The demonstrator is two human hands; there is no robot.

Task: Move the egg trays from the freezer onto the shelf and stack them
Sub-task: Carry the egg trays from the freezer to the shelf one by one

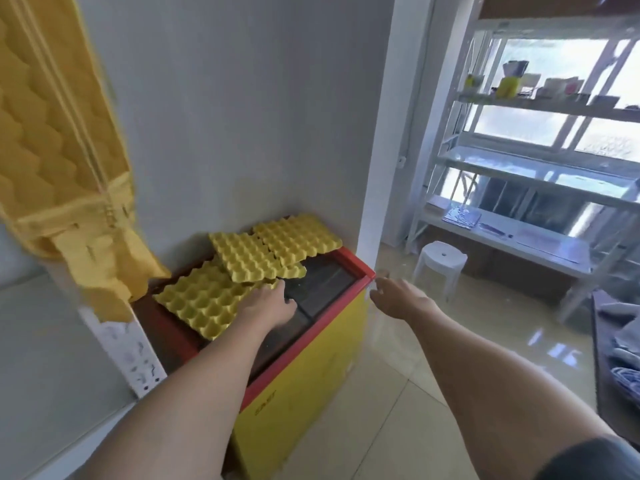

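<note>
Three yellow egg trays lie on the glass lid of a yellow chest freezer with a red rim (pixel 346 258). The near tray (pixel 197 297) is at the left, the middle tray (pixel 247 254) overlaps it, and the far tray (pixel 298 235) sits by the wall corner. My left hand (pixel 268 303) rests palm down on the lid, its fingers touching the near tray's right edge. Just past the freezer's right corner, my right hand (pixel 398 294) hovers with fingers spread and nothing in it. A white metal shelf (pixel 533 174) stands at the right, in front of a window.
A yellow padded cover (pixel 52 133) hangs at the upper left, close to the freezer. A white plastic stool (pixel 440 263) stands on the tiled floor between freezer and shelf. Small items sit on the shelf's upper and lower boards. Blue-grey cloth (pixel 623 344) lies at the right edge.
</note>
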